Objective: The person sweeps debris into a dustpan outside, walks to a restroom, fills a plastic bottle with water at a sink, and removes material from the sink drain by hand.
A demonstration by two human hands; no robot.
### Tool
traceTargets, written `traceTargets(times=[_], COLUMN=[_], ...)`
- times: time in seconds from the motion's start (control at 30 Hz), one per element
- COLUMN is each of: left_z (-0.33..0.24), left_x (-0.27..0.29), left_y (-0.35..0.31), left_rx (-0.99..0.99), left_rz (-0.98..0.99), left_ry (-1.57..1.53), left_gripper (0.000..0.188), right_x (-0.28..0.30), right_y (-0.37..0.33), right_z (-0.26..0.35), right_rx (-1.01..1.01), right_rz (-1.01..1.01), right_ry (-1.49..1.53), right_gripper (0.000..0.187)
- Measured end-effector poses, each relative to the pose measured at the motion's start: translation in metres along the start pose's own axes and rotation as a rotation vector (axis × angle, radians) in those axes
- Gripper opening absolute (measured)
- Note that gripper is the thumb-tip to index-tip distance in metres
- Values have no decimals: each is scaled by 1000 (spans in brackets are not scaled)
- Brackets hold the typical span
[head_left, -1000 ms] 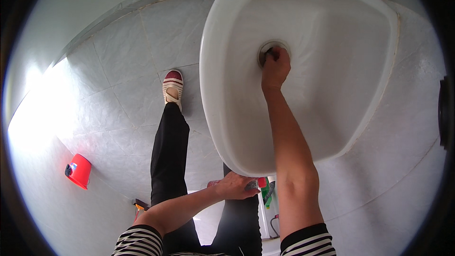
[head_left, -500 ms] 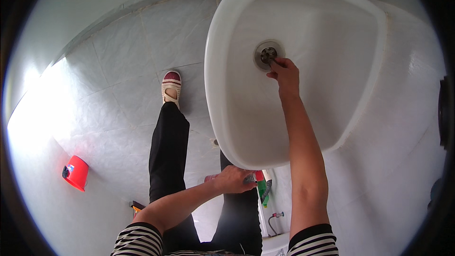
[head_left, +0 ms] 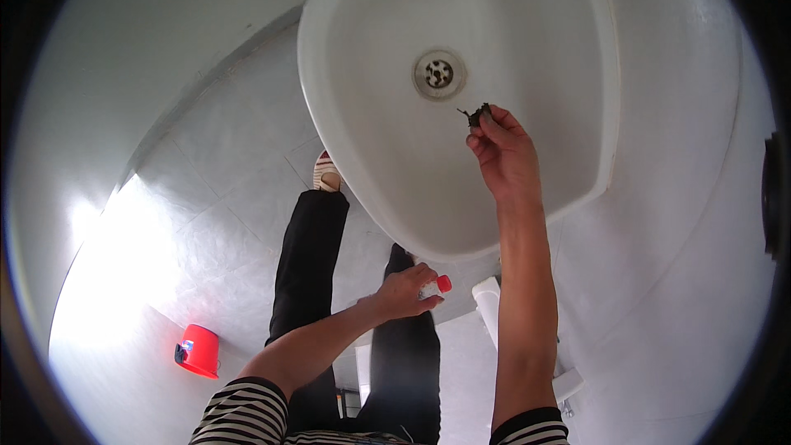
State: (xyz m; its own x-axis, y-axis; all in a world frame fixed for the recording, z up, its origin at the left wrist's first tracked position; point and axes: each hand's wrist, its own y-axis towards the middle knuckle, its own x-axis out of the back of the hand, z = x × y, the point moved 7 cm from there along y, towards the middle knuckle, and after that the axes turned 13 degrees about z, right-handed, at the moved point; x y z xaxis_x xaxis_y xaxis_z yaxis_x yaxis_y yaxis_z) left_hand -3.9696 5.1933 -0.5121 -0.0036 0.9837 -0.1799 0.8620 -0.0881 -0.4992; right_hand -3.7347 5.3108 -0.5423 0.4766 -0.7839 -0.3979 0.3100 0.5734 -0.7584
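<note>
Above the white ceramic basin point(head_left: 346, 156), my right hand point(head_left: 507, 152) pinches a dark, stringy clump of debris point(head_left: 478, 115) between thumb and fingertips. Up and to the left of that hand lies the basin's round metal drain point(head_left: 438, 74), apart from the clump, with dark holes in its strainer. My left hand point(head_left: 401, 292) is wrapped around a clear plastic bottle with a red cap point(head_left: 444, 283), below the basin's near edge and in front of my leg. The fingers hide most of the bottle's body.
A red bucket point(head_left: 198, 352) stands at the lower left on grey floor tiles point(head_left: 239, 165). A white fixture point(head_left: 488, 301) is partly hidden behind my right forearm. The basin adjoins the pale wall point(head_left: 659, 140) at the right.
My right hand has lifted away from the drain, bringing the dark clump up into view. The left hand still holds the bottle, whose red cap now shows clearly. The view has shifted.
</note>
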Motion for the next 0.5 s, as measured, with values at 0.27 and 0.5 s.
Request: traceTargets(times=[0.27,0.5], left_z=[27,76], left_x=[-44,-106], left_y=[-27,-39], left_rx=[59,196], left_rz=[58,73], left_ry=[84,181], left_gripper=[40,31], right_x=[11,176], right_y=[-169,-302], right_z=[1,-140], right_rx=[247,334], right_rz=[129,-230], right_ry=[178,266], right_gripper=[21,19])
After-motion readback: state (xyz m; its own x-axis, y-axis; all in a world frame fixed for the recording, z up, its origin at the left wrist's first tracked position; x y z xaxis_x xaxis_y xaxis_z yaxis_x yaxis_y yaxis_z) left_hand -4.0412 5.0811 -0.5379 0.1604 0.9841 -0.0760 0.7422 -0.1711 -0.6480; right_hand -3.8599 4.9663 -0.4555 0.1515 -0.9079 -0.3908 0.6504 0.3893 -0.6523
